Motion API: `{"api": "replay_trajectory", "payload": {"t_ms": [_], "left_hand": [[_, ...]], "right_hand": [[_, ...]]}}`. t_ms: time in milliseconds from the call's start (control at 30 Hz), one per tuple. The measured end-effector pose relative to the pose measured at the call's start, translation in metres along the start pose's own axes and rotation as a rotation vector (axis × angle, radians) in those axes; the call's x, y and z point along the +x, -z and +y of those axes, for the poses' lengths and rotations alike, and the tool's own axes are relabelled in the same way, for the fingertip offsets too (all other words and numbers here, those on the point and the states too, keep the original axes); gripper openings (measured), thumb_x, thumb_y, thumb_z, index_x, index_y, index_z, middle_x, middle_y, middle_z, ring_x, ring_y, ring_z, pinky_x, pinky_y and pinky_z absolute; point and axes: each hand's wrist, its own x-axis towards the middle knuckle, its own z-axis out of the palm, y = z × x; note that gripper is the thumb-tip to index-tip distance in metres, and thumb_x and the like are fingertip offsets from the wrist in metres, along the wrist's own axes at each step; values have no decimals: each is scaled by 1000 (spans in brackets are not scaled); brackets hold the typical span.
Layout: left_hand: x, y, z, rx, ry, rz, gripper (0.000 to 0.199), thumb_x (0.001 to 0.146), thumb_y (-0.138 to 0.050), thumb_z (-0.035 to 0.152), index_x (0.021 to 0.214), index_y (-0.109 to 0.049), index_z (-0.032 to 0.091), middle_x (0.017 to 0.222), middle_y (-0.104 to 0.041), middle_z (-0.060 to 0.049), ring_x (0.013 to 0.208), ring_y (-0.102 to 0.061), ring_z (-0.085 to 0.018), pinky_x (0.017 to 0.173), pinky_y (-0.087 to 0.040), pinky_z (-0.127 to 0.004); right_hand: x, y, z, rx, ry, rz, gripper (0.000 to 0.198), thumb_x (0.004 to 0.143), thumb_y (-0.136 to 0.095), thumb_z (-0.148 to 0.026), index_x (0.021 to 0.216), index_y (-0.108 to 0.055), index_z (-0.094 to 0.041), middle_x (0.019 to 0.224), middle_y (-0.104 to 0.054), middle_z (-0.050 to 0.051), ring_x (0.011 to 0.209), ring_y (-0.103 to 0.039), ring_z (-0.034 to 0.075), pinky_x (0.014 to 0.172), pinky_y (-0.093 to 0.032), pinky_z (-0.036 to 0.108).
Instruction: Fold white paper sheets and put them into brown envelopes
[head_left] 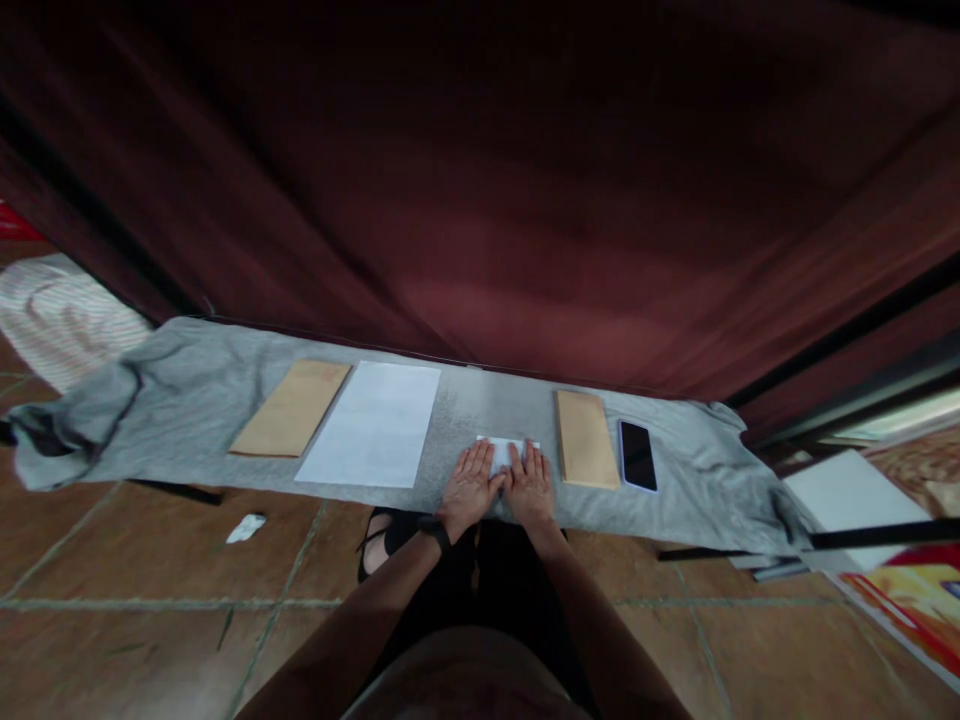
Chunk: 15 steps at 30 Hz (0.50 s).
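Observation:
A small piece of white paper, seemingly folded, lies on the grey cloth in front of me. Pressed flat on its left part is my left hand, fingers stretched out. My right hand lies flat over its right part, the two thumbs close together. Most of the paper is hidden beneath my hands. Left of them rests a larger stack or sheet of white paper, with a brown envelope beyond it. On the right, a second brown envelope lies near my right hand, and a phone is beside it.
The cloth covers a narrow bench against a dark red curtain. A striped cloth is at the far left, and a white board at the far right. A crumpled scrap lies on the tiled floor.

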Motion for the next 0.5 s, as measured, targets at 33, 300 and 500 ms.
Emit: {"api": "replay_trajectory", "payload": {"t_ms": [33,300,500], "left_hand": [[-1,1,-1,1,3,-7,64,103,-33,43,153,-41,4,161,-40,-19,152,-33,-28,125,-28,-47],[-9,12,-9,-46,82,-33,60,100,-36,33,154,-42,8,161,-40,-17,152,-33,-28,126,-22,-47],[6,18,-8,-246,292,-54,56,96,-46,30,148,-48,9,149,-56,-19,141,-50,-29,118,-37,-46]], "right_hand": [[0,1,0,0,5,9,53,104,-42,-34,155,-44,-19,162,-37,20,149,-36,35,118,-29,54],[0,5,1,-9,-31,38,53,106,-43,-37,154,-44,-15,161,-40,20,148,-39,32,118,-32,51],[-2,2,4,-6,-44,51,55,105,-46,-39,154,-45,-14,160,-40,20,146,-42,32,119,-31,49]]}}
